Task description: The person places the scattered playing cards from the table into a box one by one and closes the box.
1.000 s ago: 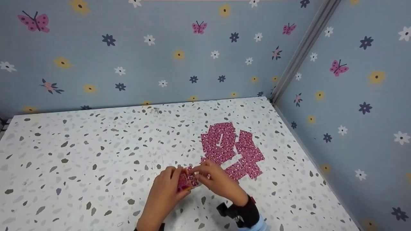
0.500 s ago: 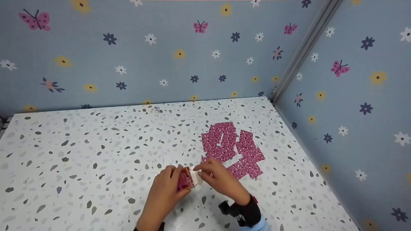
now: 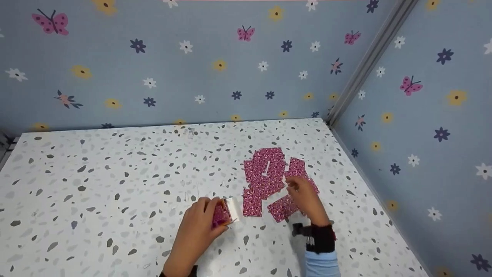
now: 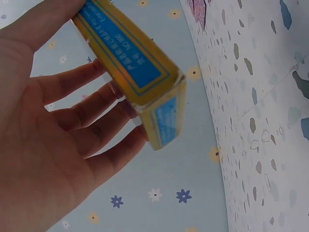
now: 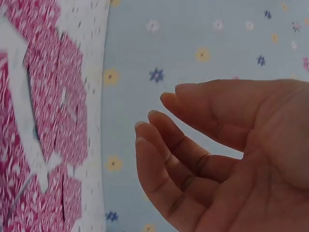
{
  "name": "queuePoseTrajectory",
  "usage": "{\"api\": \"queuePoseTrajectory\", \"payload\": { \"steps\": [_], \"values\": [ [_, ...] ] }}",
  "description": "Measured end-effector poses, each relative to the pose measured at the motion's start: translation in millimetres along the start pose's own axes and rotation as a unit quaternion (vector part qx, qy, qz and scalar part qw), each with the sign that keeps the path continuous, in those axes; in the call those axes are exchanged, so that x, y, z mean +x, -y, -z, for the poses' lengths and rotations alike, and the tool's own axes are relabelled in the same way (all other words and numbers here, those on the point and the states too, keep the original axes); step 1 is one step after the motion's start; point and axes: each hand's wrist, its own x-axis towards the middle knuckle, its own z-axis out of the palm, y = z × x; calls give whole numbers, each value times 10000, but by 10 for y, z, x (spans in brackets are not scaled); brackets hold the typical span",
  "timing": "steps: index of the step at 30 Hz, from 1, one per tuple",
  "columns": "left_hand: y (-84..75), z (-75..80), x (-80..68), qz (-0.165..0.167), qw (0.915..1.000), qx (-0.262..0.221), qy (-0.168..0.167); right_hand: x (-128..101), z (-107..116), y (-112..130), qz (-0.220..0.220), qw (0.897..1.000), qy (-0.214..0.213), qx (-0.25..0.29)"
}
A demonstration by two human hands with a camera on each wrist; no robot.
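Note:
My left hand (image 3: 196,230) grips a small playing-card box (image 3: 220,216) by its sides, fingers along the far side and thumb on the near side. A white flap (image 3: 233,210) sticks out from the box's right end. The left wrist view shows the box's yellow edge with a blue printed label (image 4: 137,63). To the right, my right hand (image 3: 307,199) hovers over pink patterned playing cards (image 3: 267,161), which lie spread in an overlapping patch. Its fingers (image 5: 154,169) are loosely curled, with nothing between them and the thumb.
The cards lie on a white speckled table (image 3: 115,184). A blue flowered wall (image 3: 173,65) rises behind it, and another wall panel (image 3: 423,127) runs along the right side. A black camera strap (image 3: 321,239) sits on the right wrist.
My right hand has left the box's flap and moved right, over the cards. The card it uncovers shows near the box. The left hand stays almost still with the box.

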Motion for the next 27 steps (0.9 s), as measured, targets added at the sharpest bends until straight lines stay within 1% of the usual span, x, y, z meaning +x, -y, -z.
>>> {"api": "queuePoseTrajectory", "payload": {
  "steps": [3, 5, 7, 9, 11, 14, 18, 20, 23, 27],
  "values": [
    [-4, 4, 5, 40, 10000, -26, 23, 43, 110, -249, -629, 9977, -117, -211],
    [-8, 8, 7, 71, 10000, -23, 48, 58, 162, -380, -1036, 9940, -115, -337],
    [-11, 13, 9, 86, 9999, -9, 65, 58, 191, -491, -1393, 9890, -18, -500],
    [-13, 17, 8, 93, 9999, 6, 79, 54, 196, -571, -1671, 9837, 101, -649],
    [-14, 19, 8, 86, 9999, 4, 82, 42, 185, -625, -1818, 9795, 203, -841],
    [-13, 20, 2, 77, 9999, -18, 64, 26, 148, -663, -1939, 9738, 275, -1157],
    [-8, 16, -4, 60, 10000, -48, 41, 22, 80, -665, -1835, 9692, 320, -1610],
    [-5, 12, -4, 60, 10000, -47, 58, 31, 50, -652, -1794, 9676, 337, -1742],
    [-2, 9, 0, 72, 9999, -30, 105, 50, 21, -638, -1850, 9645, 392, -1845],
    [-2, 10, 5, 160, 9997, -50, 175, 73, 11, -642, -1777, 9651, 505, -1854]
  ]
}}
